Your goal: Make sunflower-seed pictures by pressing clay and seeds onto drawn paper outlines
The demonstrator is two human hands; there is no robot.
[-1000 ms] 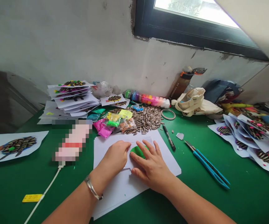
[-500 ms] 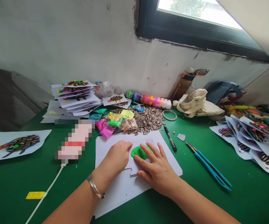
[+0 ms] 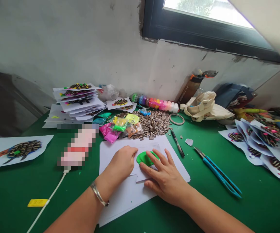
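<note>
A flattened green oval of modelling clay [image 3: 143, 158] lies on a small piece of white paper [image 3: 142, 177], which rests on a stack of white sheets [image 3: 120, 204]. My right hand [image 3: 166, 176] is open, its fingers spread over the clay and its fingertips touching it. Just left of the clay, my left hand [image 3: 120, 163] lies on the paper with fingers curled together. Whatever is between those fingers, if anything, is hidden. Behind the sheets are bagged clay packets [image 3: 120, 124] and a heap of sunflower seeds [image 3: 156, 124].
Right of the sheets lie a black pen [image 3: 177, 144] and a blue utility knife [image 3: 220, 173], its blade out. A tape roll [image 3: 177, 119] is behind them. Seed pictures are stacked left [image 3: 79, 103] and right [image 3: 259, 142]. A white cable [image 3: 49, 202] crosses the left side.
My right thumb and fingers have shifted very slightly to the right over the clay. My left hand has stayed in place.
</note>
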